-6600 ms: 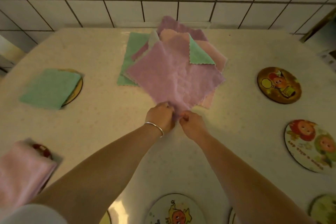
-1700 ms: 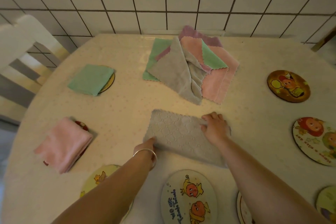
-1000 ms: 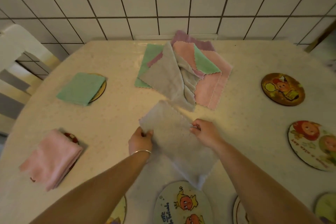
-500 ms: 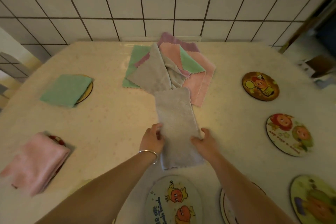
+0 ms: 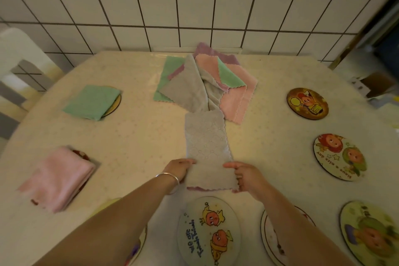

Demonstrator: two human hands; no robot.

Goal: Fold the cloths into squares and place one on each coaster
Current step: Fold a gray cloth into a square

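Both hands, the left hand (image 5: 180, 168) and right hand (image 5: 246, 174), pinch the near corners of the grey cloth (image 5: 207, 147) lying mid-frame on the table (image 5: 140, 136), probably ready to fold it into a square.

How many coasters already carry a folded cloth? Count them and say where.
2. Both on the left: the far coaster under the green cloth, the near coaster under the pink cloth. Left hand and right hand hold the grey cloth, unplaced.
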